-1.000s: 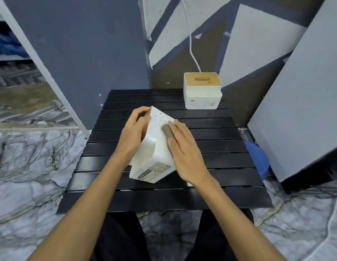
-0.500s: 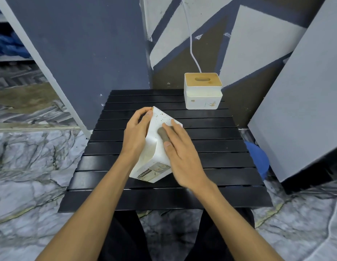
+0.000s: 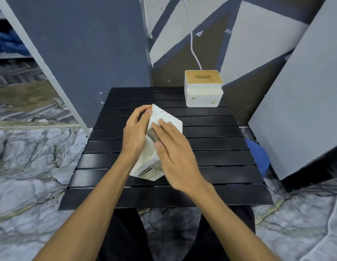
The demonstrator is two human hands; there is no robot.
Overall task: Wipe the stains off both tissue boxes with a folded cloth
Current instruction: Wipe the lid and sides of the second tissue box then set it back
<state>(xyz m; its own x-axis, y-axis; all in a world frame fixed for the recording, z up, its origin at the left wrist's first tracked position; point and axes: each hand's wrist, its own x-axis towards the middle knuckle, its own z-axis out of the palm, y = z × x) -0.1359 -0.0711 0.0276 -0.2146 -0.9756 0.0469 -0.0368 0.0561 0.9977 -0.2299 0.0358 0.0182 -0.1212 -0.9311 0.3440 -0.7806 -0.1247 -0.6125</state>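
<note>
A white tissue box (image 3: 165,117) with brown speckled stains stands tilted on one edge on the black slatted table (image 3: 211,147). My left hand (image 3: 135,132) grips its left side, fingers curled over the top corner. My right hand (image 3: 175,153) holds a grey folded cloth (image 3: 152,135) between thumb and fingers and presses it on the box's upper face. A printed label shows on the box's near end. The second tissue box (image 3: 203,98), white with a wooden slotted lid, stands upright at the table's far right, untouched.
A white cable (image 3: 192,40) hangs down the painted wall behind the far box. Grey boards lean at the left (image 3: 79,44) and right (image 3: 299,110). A blue object (image 3: 258,155) sits beside the table's right edge. Marble floor surrounds the table.
My right hand has slid the cloth leftward across the box's face, towards my left hand. The left hand keeps its grip on the tilted box.
</note>
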